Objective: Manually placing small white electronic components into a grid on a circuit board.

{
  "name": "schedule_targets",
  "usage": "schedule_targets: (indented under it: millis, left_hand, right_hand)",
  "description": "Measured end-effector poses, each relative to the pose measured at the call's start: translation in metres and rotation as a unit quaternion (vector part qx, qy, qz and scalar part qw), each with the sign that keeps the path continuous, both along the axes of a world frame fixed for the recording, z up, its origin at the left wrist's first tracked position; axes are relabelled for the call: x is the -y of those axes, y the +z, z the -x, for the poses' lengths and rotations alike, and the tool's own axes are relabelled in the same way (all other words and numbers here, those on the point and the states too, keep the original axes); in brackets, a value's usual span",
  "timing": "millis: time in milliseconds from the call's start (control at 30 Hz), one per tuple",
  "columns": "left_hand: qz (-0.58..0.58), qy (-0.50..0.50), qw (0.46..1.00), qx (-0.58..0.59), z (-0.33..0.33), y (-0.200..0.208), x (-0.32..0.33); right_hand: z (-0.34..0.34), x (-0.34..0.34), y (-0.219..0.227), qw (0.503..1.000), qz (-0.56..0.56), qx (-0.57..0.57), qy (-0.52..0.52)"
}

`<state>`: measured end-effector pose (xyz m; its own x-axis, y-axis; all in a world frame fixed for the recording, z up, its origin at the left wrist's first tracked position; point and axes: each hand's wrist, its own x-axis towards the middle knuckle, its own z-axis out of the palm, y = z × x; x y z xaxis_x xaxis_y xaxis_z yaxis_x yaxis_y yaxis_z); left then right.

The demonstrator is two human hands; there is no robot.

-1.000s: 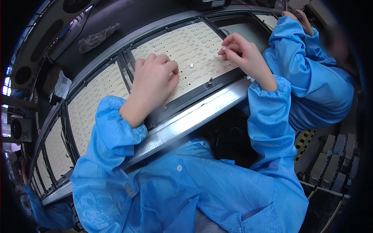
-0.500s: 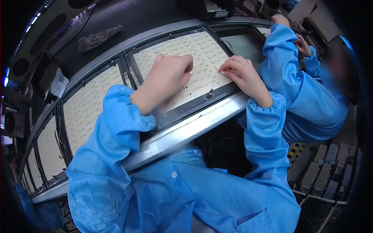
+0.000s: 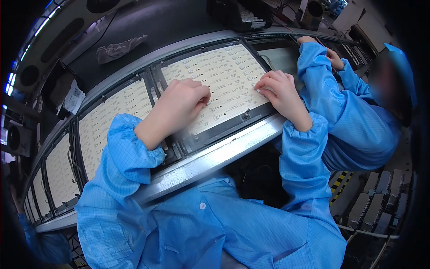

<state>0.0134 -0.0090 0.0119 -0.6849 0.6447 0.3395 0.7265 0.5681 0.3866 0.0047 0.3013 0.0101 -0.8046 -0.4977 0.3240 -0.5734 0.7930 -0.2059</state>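
the right hand [image 3: 281, 95] pinches a small white component [image 3: 258, 90], best kept level over the printed board panel [image 3: 230, 83] beneath; the curled left hand [image 3: 181, 102]'s hold, i cannot tell.

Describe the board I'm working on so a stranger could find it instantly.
Beyond the shiny metal rail lies a dark frame. The cream board sits in it; unlike the boards to its left, it has your left hand and right hand over it.

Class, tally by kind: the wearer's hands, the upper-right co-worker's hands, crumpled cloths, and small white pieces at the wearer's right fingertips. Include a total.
Wearer's left hand and right hand: 2
Co-worker's hands: 2
Crumpled cloth: 1
Small white piece: 1
Total: 6
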Motion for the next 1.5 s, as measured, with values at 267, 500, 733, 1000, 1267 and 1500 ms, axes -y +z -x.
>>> schedule_targets:
  millis: [267,500,733,1000,1267,1500]
  left_hand:
    - [-0.009,0.012,1.000,-0.019,-0.010,0.000,-0.001]
    - [-0.036,0.003,0.997,0.070,-0.017,-0.005,-0.004]
    - [-0.064,0.020,0.995,0.079,-0.020,-0.007,-0.007]
    - [-0.050,0.014,0.999,-0.001,-0.023,-0.009,-0.003]
    - [-0.039,0.030,0.999,-0.001,-0.028,-0.009,-0.008]
    - [-0.065,0.038,0.997,-0.003,-0.024,-0.008,-0.011]
  right_hand:
    - [-0.007,0.008,0.001,0.999,0.007,-0.029,-0.029]
    - [-0.014,0.004,-0.009,0.998,0.010,-0.055,-0.023]
    - [-0.019,0.008,-0.011,0.992,0.051,-0.113,-0.034]
    - [-0.019,0.009,-0.009,0.984,0.084,-0.153,-0.027]
    - [-0.022,0.011,-0.011,0.983,0.091,-0.160,-0.024]
    - [-0.024,0.011,-0.009,0.979,0.099,-0.173,-0.031]
